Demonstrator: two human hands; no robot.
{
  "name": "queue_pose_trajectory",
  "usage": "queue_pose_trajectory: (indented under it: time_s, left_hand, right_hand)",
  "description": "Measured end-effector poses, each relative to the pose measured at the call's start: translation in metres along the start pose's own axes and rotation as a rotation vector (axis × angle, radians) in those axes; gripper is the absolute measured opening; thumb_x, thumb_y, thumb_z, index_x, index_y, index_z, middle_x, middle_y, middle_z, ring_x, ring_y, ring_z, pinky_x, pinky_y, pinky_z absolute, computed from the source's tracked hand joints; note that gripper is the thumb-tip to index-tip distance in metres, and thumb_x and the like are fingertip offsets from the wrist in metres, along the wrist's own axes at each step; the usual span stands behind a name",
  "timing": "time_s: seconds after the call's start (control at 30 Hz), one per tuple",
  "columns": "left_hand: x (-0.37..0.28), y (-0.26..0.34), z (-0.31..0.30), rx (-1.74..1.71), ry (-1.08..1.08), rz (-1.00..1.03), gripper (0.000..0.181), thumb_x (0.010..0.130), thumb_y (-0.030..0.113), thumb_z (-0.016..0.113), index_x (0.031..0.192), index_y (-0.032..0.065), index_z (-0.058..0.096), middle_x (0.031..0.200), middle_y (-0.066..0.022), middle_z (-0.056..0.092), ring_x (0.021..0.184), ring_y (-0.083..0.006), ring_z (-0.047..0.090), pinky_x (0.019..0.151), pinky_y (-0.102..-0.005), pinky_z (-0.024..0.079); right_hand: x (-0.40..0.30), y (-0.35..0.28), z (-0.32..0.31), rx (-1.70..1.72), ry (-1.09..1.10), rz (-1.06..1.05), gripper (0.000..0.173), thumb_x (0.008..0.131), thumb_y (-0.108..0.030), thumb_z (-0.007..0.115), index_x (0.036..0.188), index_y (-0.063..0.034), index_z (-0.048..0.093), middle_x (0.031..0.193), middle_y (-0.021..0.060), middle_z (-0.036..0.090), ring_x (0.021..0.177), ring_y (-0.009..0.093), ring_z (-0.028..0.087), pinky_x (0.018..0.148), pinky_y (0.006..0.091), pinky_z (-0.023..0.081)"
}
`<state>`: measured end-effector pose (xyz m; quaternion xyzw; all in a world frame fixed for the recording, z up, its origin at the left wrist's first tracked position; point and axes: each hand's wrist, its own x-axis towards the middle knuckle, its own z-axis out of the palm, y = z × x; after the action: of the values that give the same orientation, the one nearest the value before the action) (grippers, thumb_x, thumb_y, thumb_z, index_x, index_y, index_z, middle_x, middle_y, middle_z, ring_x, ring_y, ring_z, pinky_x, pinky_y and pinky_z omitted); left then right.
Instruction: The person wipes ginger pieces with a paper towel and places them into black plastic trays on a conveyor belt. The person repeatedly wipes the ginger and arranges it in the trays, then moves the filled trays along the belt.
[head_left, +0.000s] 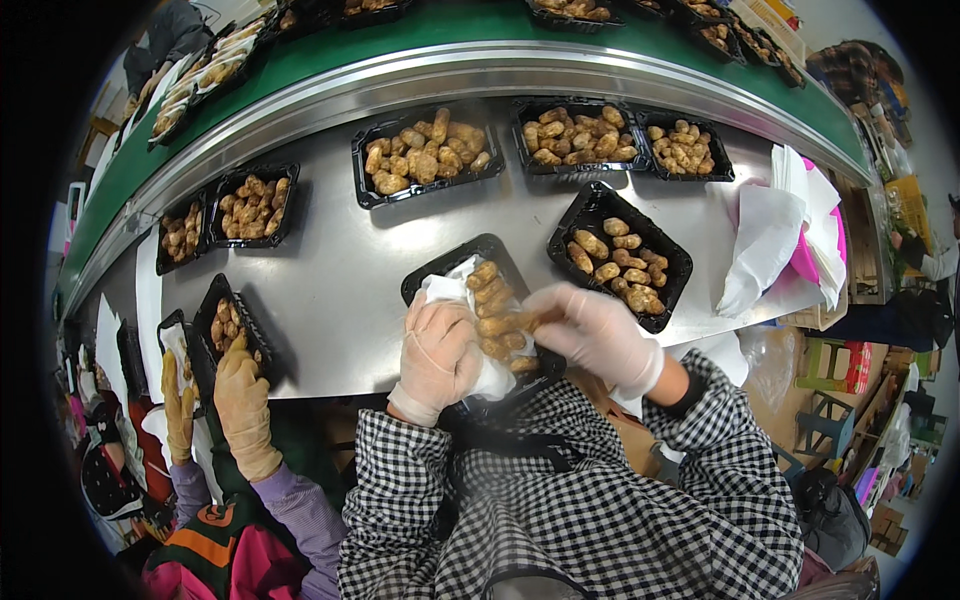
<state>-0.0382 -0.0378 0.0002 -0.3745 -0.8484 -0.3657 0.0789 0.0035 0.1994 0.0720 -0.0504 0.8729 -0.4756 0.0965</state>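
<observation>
My left hand, in a thin pale glove, holds a white paper sheet over the left side of a black plastic tray. Along that sheet lies a row of brown, knobbly tubers. My right hand, gloved too and slightly blurred, pinches one tuber at the row's right side. Just beyond it, a second black tray stands tilted on the steel table, with loose tubers inside. The tray under my hands is partly hidden by them.
Filled black trays line the back of the steel table, below a green conveyor belt carrying more trays. White paper sheets lie over a pink holder at right. At left, a co-worker's gloved hands are at other trays.
</observation>
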Motion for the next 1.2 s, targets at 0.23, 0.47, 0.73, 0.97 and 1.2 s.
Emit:
queue_pose_trajectory:
  time_s: [0.23,0.47,0.73,0.97,1.2]
  left_hand:
    - [0.002,0.0,0.0,-0.005,0.023,0.016,0.009,0.075,0.01,0.061,0.084,0.0081,0.06,0.095,-0.0058,0.061,0.097,-0.0275,0.059,0.107,-0.055,0.035]
    - [0.001,0.0,0.002,-0.023,0.037,0.009,0.007,0.075,0.01,0.062,0.081,0.0078,0.06,0.095,-0.0061,0.061,0.097,-0.028,0.059,0.106,-0.0549,0.037]
    - [-0.002,-0.003,0.002,-0.009,0.037,0.051,0.021,0.07,0.009,0.058,0.09,0.0058,0.061,0.101,-0.012,0.058,0.102,-0.0342,0.056,0.101,-0.0561,0.037]
    - [-0.005,0.009,-0.001,0.165,-0.009,-0.058,0.022,0.074,0.013,0.061,0.094,0.0043,0.062,0.123,-0.0175,0.056,0.121,-0.039,0.05,0.108,-0.0598,0.033]
    - [-0.011,0.015,0.002,0.22,-0.032,-0.129,0.025,0.081,0.016,0.063,0.102,0.0021,0.061,0.138,-0.0282,0.048,0.133,-0.0488,0.041,0.11,-0.0618,0.03]
  right_hand:
    - [-0.009,0.006,0.031,-0.512,0.08,-0.32,0.019,0.074,-0.016,0.072,0.092,-0.0126,0.067,0.075,0.0058,0.063,0.075,0.026,0.061,0.068,0.0397,0.047]
    - [0.007,0.001,0.042,-0.177,0.193,-0.109,0.029,0.082,-0.014,0.068,0.109,-0.0071,0.06,0.087,0.0121,0.069,0.079,0.033,0.067,0.071,0.0419,0.053]
    - [0.052,-0.006,0.089,-0.4,0.415,-0.052,0.025,0.088,-0.02,0.065,0.106,-0.0084,0.054,0.069,0.012,0.066,0.063,0.031,0.067,0.057,0.0406,0.053]
    - [0.052,0.005,0.098,-0.611,0.338,-0.05,0.029,0.084,-0.021,0.064,0.109,-0.007,0.056,0.078,0.0067,0.063,0.065,0.023,0.065,0.061,0.0372,0.044]
    - [0.052,0.002,0.085,-0.724,0.188,-0.24,0.046,0.084,-0.023,0.064,0.127,-0.0112,0.054,0.081,0.0042,0.066,0.072,0.022,0.066,0.064,0.035,0.043]
